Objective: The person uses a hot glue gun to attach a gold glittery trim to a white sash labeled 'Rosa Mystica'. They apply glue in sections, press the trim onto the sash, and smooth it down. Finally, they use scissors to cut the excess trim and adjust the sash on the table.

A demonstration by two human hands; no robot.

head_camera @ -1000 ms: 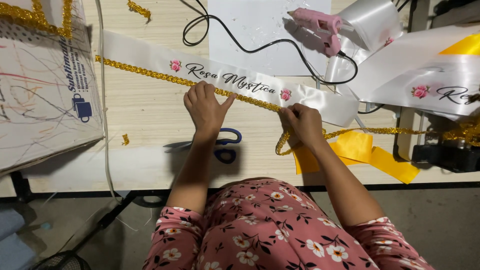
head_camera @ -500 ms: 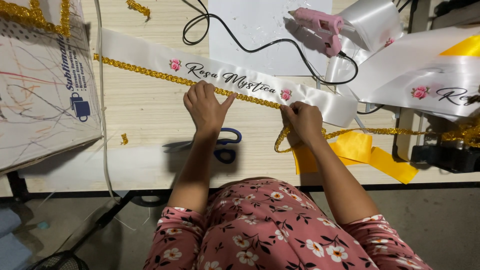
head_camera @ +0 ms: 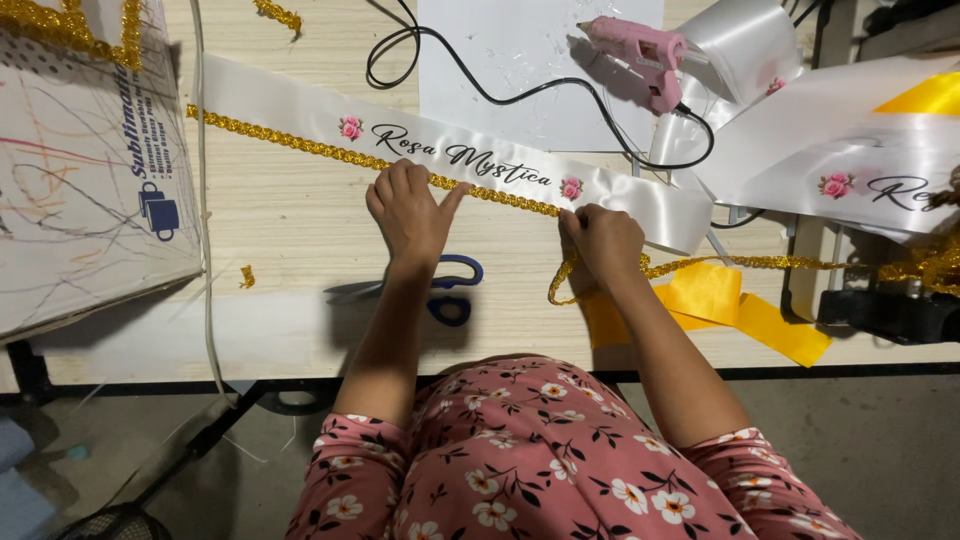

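Since the frame a second ago, little has shifted: both hands remain on the lower edge of the sash, the right hand having crept marginally further along the trim.

The left hand (head_camera: 410, 212) lies palm down, fingers loosely curled and thumb spread out, pressing the gold glitter braid trim (head_camera: 300, 146) against the lower edge of the white satin sash with pink rose prints and black script lettering (head_camera: 300, 108). It grips nothing; it only bears down. The right hand (head_camera: 603, 240) is closed, fingertips pinching the trim where it meets the sash edge; the loose length of trim loops below this hand and runs away to its right.

The sash lies diagonally on the pale wood-grain tabletop (head_camera: 290, 215), passing just beyond both hands' fingertips. Blue-handled scissors (head_camera: 440, 285) lie just under the left wrist. Folded yellow satin ribbon (head_camera: 740, 310) sits beside the right forearm. Beyond the right hand, a pink hot-glue gun (head_camera: 640, 50) rests on a white paper sheet (head_camera: 520, 60), its black cord (head_camera: 500, 95) curling across the sheet. A flat cardboard box (head_camera: 80, 180) lies well to the left of the left hand.
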